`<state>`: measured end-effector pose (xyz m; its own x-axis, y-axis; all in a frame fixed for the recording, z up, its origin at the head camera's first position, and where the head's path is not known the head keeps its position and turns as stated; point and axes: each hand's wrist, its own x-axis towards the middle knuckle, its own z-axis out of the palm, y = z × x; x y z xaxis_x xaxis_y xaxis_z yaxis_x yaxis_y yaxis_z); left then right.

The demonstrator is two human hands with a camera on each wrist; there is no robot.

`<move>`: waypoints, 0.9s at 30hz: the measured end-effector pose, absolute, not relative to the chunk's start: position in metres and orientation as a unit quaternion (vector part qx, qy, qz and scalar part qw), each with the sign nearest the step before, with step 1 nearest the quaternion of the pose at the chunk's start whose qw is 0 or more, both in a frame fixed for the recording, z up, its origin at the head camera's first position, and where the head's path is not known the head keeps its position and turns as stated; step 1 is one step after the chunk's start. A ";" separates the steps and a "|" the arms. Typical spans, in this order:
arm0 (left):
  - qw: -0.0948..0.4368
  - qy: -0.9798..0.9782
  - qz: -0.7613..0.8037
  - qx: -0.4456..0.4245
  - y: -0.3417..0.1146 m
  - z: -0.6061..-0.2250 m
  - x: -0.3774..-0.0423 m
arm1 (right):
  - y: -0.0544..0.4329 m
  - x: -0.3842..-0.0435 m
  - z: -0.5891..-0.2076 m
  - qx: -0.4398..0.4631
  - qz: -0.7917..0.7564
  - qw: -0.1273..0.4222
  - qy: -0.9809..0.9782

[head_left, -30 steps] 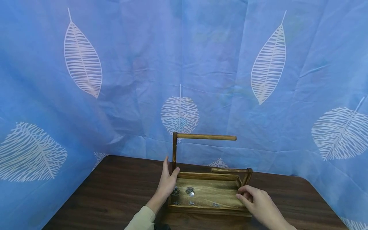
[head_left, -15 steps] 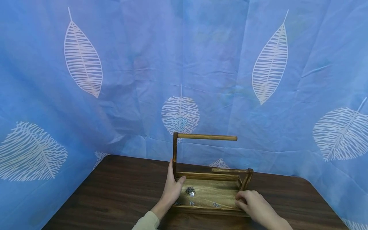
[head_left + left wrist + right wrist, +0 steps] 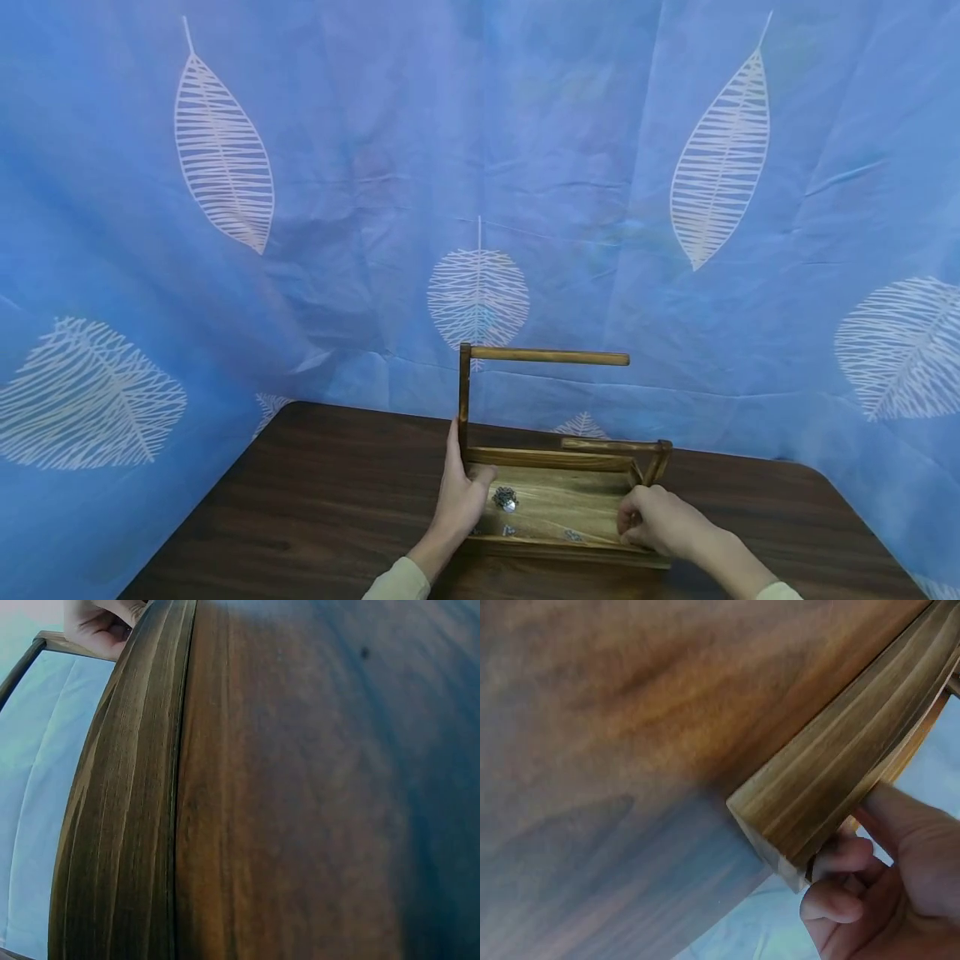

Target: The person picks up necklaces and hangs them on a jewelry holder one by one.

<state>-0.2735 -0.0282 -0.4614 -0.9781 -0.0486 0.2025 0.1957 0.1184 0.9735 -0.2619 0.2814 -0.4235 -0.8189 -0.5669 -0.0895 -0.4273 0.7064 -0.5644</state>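
Note:
A brown wooden jewelry stand (image 3: 540, 459) has a shallow tray base, with a tall bar at left and a lower bar at right. My left hand (image 3: 459, 504) holds the tray's left end, fingers along the outside and thumb over the rim. At the opposite end my right hand (image 3: 656, 521) grips the end wall, with curled fingers beside the front corner in the right wrist view. Inside the tray lie a dark chain (image 3: 506, 497) with a silvery disc and small silvery pieces (image 3: 573, 536) near the front wall. The left hand hides part of the tray's left end.
Underneath is a dark wood-grain table (image 3: 322, 492) with rounded back corners. Behind it hangs a blue cloth (image 3: 360, 250) printed with white leaves. The tall bar (image 3: 551, 356) juts up in front of the cloth.
My left hand has slid inward, its thumb farther over the tray, hiding a dark pile at the left. The right hand's fingers have drawn in at the right end. The view has shifted slightly.

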 end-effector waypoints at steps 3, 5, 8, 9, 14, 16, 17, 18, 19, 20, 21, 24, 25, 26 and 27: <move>0.098 -0.743 -0.660 -0.047 -0.027 -0.463 -0.274 | 0.282 -0.265 -0.421 -0.269 -0.275 0.151 0.911; 0.103 -0.746 -0.657 -0.043 -0.027 -0.463 -0.274 | 0.282 -0.267 -0.420 -0.265 -0.272 0.162 0.911; 0.106 -0.749 -0.653 -0.039 -0.027 -0.464 -0.273 | 0.279 -0.269 -0.418 -0.263 -0.260 0.171 0.913; 0.107 -0.750 -0.652 -0.038 -0.027 -0.464 -0.273 | 0.279 -0.271 -0.419 -0.265 -0.260 0.174 0.912; 0.107 -0.751 -0.650 -0.039 -0.026 -0.465 -0.273 | 0.297 -0.298 -0.452 -0.298 -0.275 0.199 0.892; 0.109 -0.751 -0.650 -0.041 -0.026 -0.466 -0.273 | 0.313 -0.322 -0.480 -0.310 -0.280 0.213 0.884; 0.110 -0.750 -0.651 -0.041 -0.026 -0.467 -0.273 | 0.322 -0.334 -0.495 -0.315 -0.275 0.218 0.882; 0.112 -0.750 -0.651 -0.041 -0.027 -0.467 -0.273 | 0.329 -0.345 -0.509 -0.321 -0.272 0.223 0.879; 0.114 -0.749 -0.652 -0.041 -0.027 -0.468 -0.274 | 0.336 -0.355 -0.521 -0.323 -0.268 0.227 0.879; 0.116 -0.748 -0.652 -0.042 -0.027 -0.469 -0.274 | 0.341 -0.361 -0.529 -0.325 -0.270 0.233 0.876; 0.117 -0.748 -0.652 -0.042 -0.027 -0.469 -0.274 | 0.344 -0.365 -0.534 -0.329 -0.273 0.238 0.872; 0.116 -0.747 -0.653 -0.045 -0.027 -0.470 -0.274 | 0.332 -0.348 -0.515 -0.316 -0.281 0.247 0.872; 0.116 -0.747 -0.653 -0.045 -0.027 -0.470 -0.273 | 0.332 -0.347 -0.513 -0.312 -0.287 0.256 0.869; 0.115 -0.748 -0.652 -0.045 -0.027 -0.470 -0.273 | 0.326 -0.340 -0.504 -0.306 -0.279 0.259 0.872; 0.114 -0.750 -0.650 -0.045 -0.027 -0.470 -0.273 | 0.319 -0.332 -0.493 -0.292 -0.273 0.262 0.878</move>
